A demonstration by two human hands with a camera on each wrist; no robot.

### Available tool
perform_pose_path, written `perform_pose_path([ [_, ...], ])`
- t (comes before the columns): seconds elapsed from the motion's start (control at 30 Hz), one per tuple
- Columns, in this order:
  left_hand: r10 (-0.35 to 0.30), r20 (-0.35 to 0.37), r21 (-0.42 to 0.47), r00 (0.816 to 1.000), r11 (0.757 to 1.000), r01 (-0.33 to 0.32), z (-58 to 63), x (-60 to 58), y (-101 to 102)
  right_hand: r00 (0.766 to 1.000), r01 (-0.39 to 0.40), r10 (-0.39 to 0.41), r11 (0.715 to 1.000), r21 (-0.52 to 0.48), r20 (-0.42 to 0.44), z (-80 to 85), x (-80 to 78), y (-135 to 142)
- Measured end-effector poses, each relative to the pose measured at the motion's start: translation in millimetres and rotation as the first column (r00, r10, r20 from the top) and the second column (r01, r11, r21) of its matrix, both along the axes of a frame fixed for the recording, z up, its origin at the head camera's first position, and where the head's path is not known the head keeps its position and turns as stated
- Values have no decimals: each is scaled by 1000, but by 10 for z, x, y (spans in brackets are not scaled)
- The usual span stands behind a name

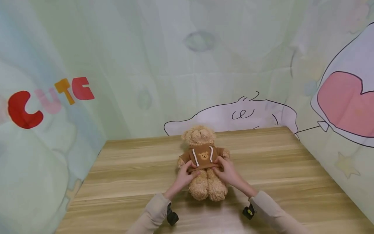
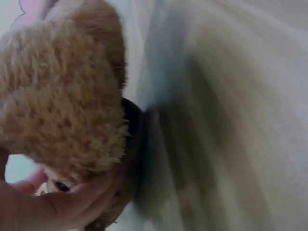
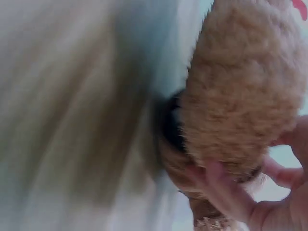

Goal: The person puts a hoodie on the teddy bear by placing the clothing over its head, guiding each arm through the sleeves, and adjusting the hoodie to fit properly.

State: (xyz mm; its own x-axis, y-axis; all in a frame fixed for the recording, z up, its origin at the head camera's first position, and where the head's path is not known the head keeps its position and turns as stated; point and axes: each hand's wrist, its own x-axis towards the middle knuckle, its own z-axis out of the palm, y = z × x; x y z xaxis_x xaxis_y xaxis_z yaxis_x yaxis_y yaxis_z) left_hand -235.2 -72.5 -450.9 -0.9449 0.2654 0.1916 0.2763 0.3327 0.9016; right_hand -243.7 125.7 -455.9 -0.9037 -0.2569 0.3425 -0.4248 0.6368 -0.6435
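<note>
A light brown plush teddy bear (image 1: 201, 136) lies on its back on the wooden table, head toward the far edge. It wears a brown hoodie (image 1: 203, 164) with two white drawstrings and a small bear-face patch. My left hand (image 1: 184, 177) pinches the hoodie's lower hem on the left side, thumb toward the bear's legs. On the opposite side, my right hand (image 1: 228, 173) pinches the hem too. A curly plush leg (image 2: 62, 96) fills much of the left wrist view and partly hides the fingers. The right wrist view shows the other leg (image 3: 240, 86) close up.
The wood-grain table (image 1: 128, 172) extends around the bear on both sides. Behind it hangs a pale green printed curtain (image 1: 131, 81) with cartoon shapes. Black wrist cameras (image 1: 172, 218) sit at both sleeve cuffs, close above the tabletop.
</note>
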Motion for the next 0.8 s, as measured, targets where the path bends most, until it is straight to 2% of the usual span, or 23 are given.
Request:
perform_pose_path([
  [0.1,-24,-6,-21,1000,999,24,158,55,0,998,-22,22,1000,4,63,80,-59,49],
  [0.17,-29,-13,-18,999,999,29,243,66,1,997,8,-7,1000,-5,83,178,-155,97],
  [0.27,-26,-22,-62,999,998,25,238,23,-22,997,43,-41,998,-38,71,296,-397,160],
  [0.37,-56,-13,-79,998,995,55,146,-38,-53,999,-36,36,999,-14,11,294,-695,195],
  [0.47,-105,11,-100,994,989,106,63,-69,-68,977,-212,211,975,68,9,198,-899,219],
  [0.57,-148,33,-139,988,979,151,24,-77,-56,950,-313,309,943,113,50,118,-967,258],
  [0.67,-142,45,-168,989,975,147,9,-77,-37,933,-358,348,926,119,97,112,-966,297],
  [0.73,-130,37,-179,991,975,135,9,-76,-31,929,-369,357,909,195,95,126,-966,311],
  [0.8,-121,23,-189,992,974,123,16,-78,-29,935,-351,350,880,319,63,172,-960,305],
])
